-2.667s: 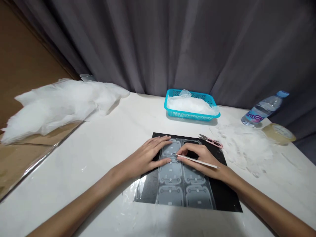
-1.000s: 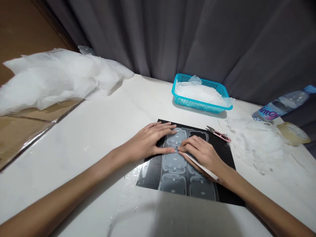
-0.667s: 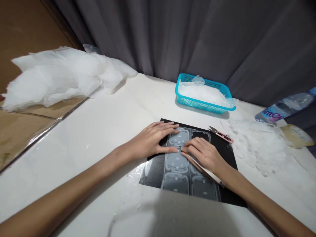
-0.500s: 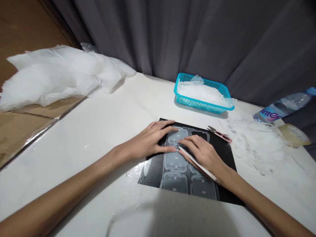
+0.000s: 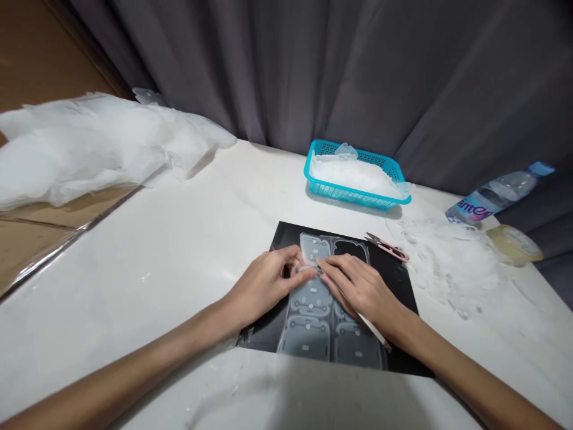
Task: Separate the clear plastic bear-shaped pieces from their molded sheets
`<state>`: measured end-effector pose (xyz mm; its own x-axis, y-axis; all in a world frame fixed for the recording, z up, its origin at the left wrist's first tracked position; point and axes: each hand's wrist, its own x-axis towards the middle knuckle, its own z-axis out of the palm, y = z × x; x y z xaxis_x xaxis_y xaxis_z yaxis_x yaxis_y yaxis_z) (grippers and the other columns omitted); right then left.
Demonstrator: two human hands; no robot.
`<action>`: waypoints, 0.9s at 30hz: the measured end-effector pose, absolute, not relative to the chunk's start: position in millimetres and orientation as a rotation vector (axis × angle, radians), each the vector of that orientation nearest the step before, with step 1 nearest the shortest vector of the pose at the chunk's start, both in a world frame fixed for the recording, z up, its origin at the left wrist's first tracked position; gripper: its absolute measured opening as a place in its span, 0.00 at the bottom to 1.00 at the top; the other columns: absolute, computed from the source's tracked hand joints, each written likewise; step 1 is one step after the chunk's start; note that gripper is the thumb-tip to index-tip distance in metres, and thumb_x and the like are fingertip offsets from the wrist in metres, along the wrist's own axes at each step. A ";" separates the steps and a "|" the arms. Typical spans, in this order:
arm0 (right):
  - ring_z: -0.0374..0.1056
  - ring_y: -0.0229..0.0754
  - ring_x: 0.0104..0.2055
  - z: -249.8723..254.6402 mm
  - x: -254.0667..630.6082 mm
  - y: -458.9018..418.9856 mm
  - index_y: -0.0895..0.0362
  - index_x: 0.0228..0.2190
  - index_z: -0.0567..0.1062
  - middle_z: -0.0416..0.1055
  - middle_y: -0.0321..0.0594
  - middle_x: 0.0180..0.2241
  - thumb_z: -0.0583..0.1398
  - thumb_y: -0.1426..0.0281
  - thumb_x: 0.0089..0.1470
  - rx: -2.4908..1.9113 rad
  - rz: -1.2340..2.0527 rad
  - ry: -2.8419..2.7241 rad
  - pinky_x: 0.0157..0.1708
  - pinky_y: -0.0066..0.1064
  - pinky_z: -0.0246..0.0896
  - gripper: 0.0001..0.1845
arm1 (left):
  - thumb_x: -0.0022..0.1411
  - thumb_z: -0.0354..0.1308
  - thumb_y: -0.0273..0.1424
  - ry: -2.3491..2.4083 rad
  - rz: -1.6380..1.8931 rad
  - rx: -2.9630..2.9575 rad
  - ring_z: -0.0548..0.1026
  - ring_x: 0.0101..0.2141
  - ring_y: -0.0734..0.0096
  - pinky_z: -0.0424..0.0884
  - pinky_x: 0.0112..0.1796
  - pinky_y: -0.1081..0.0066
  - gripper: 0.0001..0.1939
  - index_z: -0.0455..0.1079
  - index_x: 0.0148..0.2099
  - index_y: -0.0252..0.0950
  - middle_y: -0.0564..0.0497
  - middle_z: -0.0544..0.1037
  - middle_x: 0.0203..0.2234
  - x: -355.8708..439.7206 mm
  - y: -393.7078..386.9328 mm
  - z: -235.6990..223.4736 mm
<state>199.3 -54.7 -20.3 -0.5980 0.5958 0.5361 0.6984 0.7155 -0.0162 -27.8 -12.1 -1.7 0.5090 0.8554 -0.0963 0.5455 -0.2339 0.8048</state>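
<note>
A translucent plastic sheet [image 5: 308, 337] with several rounded, moulded panels lies on a black mat [image 5: 280, 239]. One cut-out in its upper right shows the black beneath. My left hand [image 5: 273, 278] pinches the sheet's left edge near the upper panel, and a bit of film there is lifted and bent. In my right hand [image 5: 362, 283] is a slim pale tool with a narrow tip [image 5: 373, 331], slanting under the fingers. Its tip is close to my left thumb, over the gap between two panels; the exact contact is hidden.
Small scissors [image 5: 388, 246] lie on the mat's upper right edge. Beyond are a turquoise basket [image 5: 358, 197] of white pieces, plastic scraps [image 5: 452, 263], a tape roll [image 5: 514, 245] and a water bottle [image 5: 496, 197]. A white film heap [image 5: 102, 143] covers cardboard [image 5: 58, 227] at left.
My left hand has gone from spread fingers on the sheet to a pinch at its edge, lifting some film. My right hand keeps the tool nearly in place; the whole view has shifted slightly.
</note>
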 end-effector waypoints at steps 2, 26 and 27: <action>0.75 0.47 0.42 -18.8 199.4 -54.0 0.63 0.52 0.74 0.78 0.50 0.41 0.56 0.74 0.70 -0.993 -0.267 -2.421 0.43 0.37 0.71 0.13 | 0.67 0.60 0.50 1.101 0.478 1.862 0.70 0.28 0.69 0.63 0.31 0.69 0.20 0.70 0.35 0.38 0.55 0.75 0.26 -29.0 -9.0 -3.8; 0.75 0.44 0.46 -12.3 210.5 -42.6 0.59 0.50 0.74 0.73 0.47 0.45 0.54 0.72 0.72 -1.178 0.242 -2.118 0.47 0.36 0.72 0.11 | 0.61 0.66 0.45 0.992 0.377 1.684 0.60 0.24 0.75 0.53 0.27 0.72 0.22 0.65 0.28 0.35 0.57 0.64 0.21 -33.0 8.6 -5.6; 0.75 0.44 0.46 -12.0 210.2 -43.5 0.58 0.51 0.74 0.73 0.47 0.45 0.54 0.72 0.72 -1.155 0.291 -2.123 0.48 0.36 0.72 0.12 | 0.62 0.66 0.45 0.961 0.376 1.667 0.60 0.24 0.75 0.53 0.27 0.72 0.22 0.64 0.28 0.35 0.58 0.63 0.21 -33.5 9.7 -4.5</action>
<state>210.2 -43.5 -12.0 -0.3637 0.8061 0.4668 0.6509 0.5784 -0.4916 -33.5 9.7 -4.5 0.6175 0.7528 -0.2280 0.3978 -0.0488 0.9162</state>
